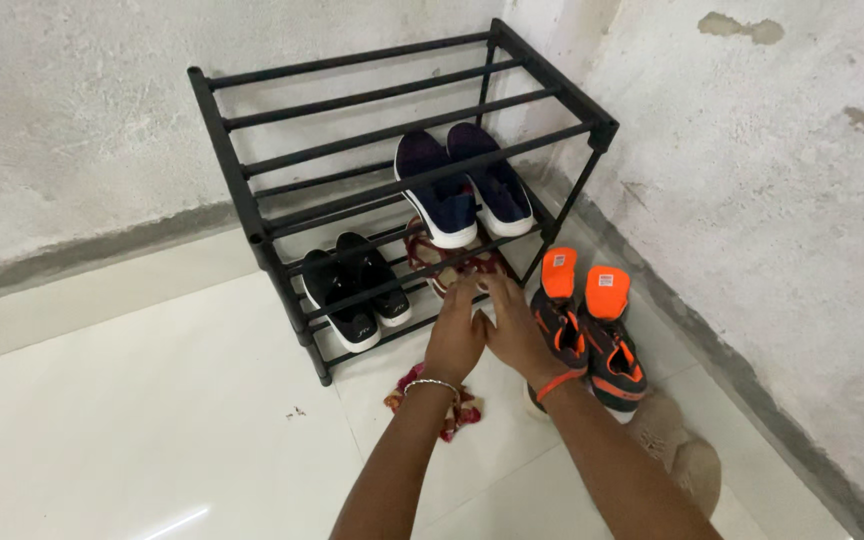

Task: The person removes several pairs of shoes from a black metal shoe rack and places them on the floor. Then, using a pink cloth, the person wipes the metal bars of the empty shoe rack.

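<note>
Red patterned sandal point(462, 268): a maroon-and-cream piece of footwear with strap work, lying on the bottom tier of the rack near its right end; partly hidden by a front bar and by the fingers.
Left hand point(455, 335): reaches to the front of the bottom tier, fingers curled onto the sandal and gripping it; a thin silver bracelet sits on the wrist.
Right hand point(517, 335): pressed against the left hand, fingers laid on the same sandal; an orange band circles the wrist. How firmly it grips cannot be told.
Second sandal point(440, 400): same red pattern, lying on the floor just in front of the rack, partly under the left wrist.
Shoe rack point(252, 230): black tube frame with three tiers, set in the corner of the room; the top tier is bare bars.
Navy slip-ons point(462, 185): a white-soled pair on the middle tier, toward its right end.
Black shoes point(354, 290): a pair on the bottom tier, toward its left end.
Orange-and-black sneakers point(592, 330): a pair on the floor just beside the right end of the rack.
Floor point(152, 420): glossy white tile.
Walls point(772, 200): rough grey plaster with small chipped patches, meeting behind the rack.
</note>
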